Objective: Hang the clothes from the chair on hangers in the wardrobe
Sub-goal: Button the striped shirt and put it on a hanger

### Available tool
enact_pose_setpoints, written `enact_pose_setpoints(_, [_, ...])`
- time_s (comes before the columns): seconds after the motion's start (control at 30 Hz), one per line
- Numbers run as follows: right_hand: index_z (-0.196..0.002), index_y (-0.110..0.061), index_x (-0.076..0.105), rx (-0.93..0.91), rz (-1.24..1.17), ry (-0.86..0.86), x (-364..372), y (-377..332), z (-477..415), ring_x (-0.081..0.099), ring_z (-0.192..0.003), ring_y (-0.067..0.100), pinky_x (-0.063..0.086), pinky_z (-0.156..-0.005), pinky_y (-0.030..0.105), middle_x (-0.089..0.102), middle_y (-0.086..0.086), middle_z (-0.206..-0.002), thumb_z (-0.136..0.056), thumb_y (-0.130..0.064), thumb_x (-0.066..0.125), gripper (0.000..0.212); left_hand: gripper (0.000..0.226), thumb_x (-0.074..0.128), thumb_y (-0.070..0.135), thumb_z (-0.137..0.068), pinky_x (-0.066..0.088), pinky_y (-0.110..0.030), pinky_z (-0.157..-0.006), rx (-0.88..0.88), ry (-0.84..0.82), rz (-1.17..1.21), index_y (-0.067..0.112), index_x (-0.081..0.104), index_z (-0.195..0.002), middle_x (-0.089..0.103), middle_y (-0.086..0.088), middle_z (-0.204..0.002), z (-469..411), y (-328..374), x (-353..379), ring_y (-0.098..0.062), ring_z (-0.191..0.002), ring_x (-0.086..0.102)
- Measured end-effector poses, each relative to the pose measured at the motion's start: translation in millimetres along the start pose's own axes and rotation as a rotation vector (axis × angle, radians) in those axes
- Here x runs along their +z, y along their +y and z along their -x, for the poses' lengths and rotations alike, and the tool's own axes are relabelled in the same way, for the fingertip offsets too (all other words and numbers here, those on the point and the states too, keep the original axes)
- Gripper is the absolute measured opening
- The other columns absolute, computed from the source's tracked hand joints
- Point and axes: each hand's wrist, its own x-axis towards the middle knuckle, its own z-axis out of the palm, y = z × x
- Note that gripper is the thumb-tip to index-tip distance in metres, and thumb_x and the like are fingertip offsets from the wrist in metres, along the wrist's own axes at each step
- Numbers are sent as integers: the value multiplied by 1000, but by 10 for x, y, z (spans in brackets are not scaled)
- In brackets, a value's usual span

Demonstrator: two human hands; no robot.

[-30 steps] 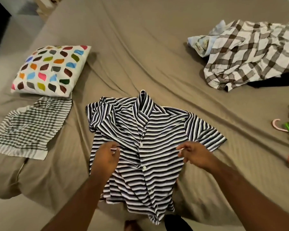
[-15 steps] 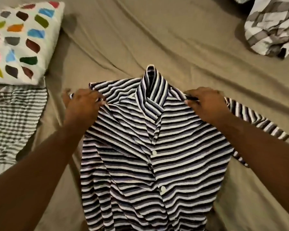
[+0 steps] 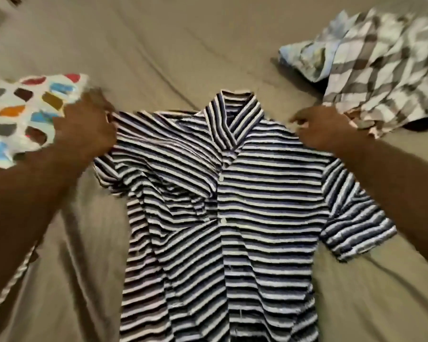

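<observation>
Left hand point(image 3: 84, 129) is in a fist, fingers curled tight round the shoulder seam of the striped shirt point(image 3: 232, 218) on the person's left side. Right hand point(image 3: 324, 127) mirrors it on the other shoulder, knuckles up, fingers folded in on the fabric. The picture is smeared with motion, so the exact fingertip hold is hard to read. Between the two fists the shoulder line is drawn out flat, and the collar point(image 3: 235, 114) stands up in the middle.

The shirt lies front up on the bed. Its long axis runs straight away from the person, with the collar at the far end and the hem towards them, cut off by the bottom edge. The button placket runs down the centre with two white buttons showing. The short sleeve point(image 3: 353, 218) on the right fans outward, while the one on the left is bunched under the forearm.

Underneath is a tan bed sheet point(image 3: 171, 45), creased in long diagonal folds. Just behind the left hand is a white pillow point(image 3: 17, 114) with coloured patches. At far right a brown-and-white checked shirt point(image 3: 385, 65) lies in a heap over a pale blue cloth point(image 3: 304, 55).
</observation>
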Motion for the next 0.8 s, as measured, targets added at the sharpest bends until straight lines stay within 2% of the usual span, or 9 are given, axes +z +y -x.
enact_pose_setpoints(0.1, [-111, -10, 74, -145, -100, 84, 293, -375, 178, 63, -107, 37, 46, -92, 38, 71, 16, -111, -93, -13, 59, 24, 35, 51, 29, -94, 47, -48, -94, 84, 35, 107, 9, 62, -121, 64, -20, -110, 433, 434, 253, -41, -104, 60])
enact_pose_setpoints(0.2, [-101, -13, 75, -249, -210, -27, 579, -673, 428, 66, -98, 29, 43, -85, 31, 75, 10, -100, -94, -16, 61, 17, 21, 55, 33, -96, 53, -43, -85, 104, -123, 435, 22, 60, -113, 65, -1, -97, 1003, 909, 527, -24, -90, 63])
enact_pose_setpoints(0.27, [-97, -16, 75, -195, -274, -112, 783, -768, 601, 66, -92, 22, 43, -78, 28, 74, 4, -94, -95, -23, 62, 15, 11, 61, 31, -94, 54, -40, -80, 42, -227, 569, 28, 61, -105, 64, 8, -88, 1382, 1138, 737, -15, -80, 62])
enact_pose_setpoints(0.33, [-89, -17, 73, -125, -373, -141, 954, -828, 744, 65, -82, 17, 42, -72, 26, 72, 0, -84, -94, -28, 65, 14, 11, 63, 28, -93, 54, -38, -80, 49, -202, 614, 29, 61, -104, 62, 13, -88, 1570, 1303, 865, -11, -80, 60])
enact_pose_setpoints(0.43, [-82, -17, 71, -12, -519, -102, 1141, -929, 778, 63, -71, 13, 46, -67, 26, 69, -3, -73, -91, -38, 70, 23, 19, 65, 20, -93, 53, -36, -88, 37, -156, 615, 25, 64, -111, 59, 8, -102, 1447, 1417, 1017, -13, -89, 60])
enact_pose_setpoints(0.53, [-81, -20, 70, 95, -612, -89, 1297, -1063, 692, 64, -69, 10, 48, -59, 23, 69, -3, -74, -85, -47, 74, 28, 33, 63, 10, -93, 51, -33, -96, 79, -213, 611, 25, 66, -123, 59, 3, -116, 1208, 1466, 1105, -15, -96, 63])
enact_pose_setpoints(0.63, [-85, -22, 70, 167, -628, -70, 1438, -1111, 612, 66, -73, 12, 53, -65, 27, 70, -4, -79, -83, -44, 75, 22, 43, 59, 3, -94, 40, -12, -90, 132, -271, 577, 28, 67, -128, 60, 5, -115, 1113, 1479, 1155, -4, -95, 55])
enact_pose_setpoints(0.7, [-87, -22, 72, 177, -650, -69, 1470, -1099, 600, 67, -73, 11, 54, -66, 26, 71, -5, -80, -85, -35, 74, 12, 38, 63, 7, -94, 35, -4, -82, 131, -286, 565, 28, 69, -124, 60, 7, -110, 1080, 1472, 1158, 2, -86, 54])
enact_pose_setpoints(0.8, [-87, -21, 77, 187, -774, -41, 1502, -1030, 608, 66, -69, 4, 46, -60, 16, 73, -8, -79, -89, -25, 71, 7, 27, 72, 21, -91, 48, -11, -78, 126, -287, 607, 30, 71, -117, 58, 11, -103, 1083, 1478, 1174, 4, -73, 59])
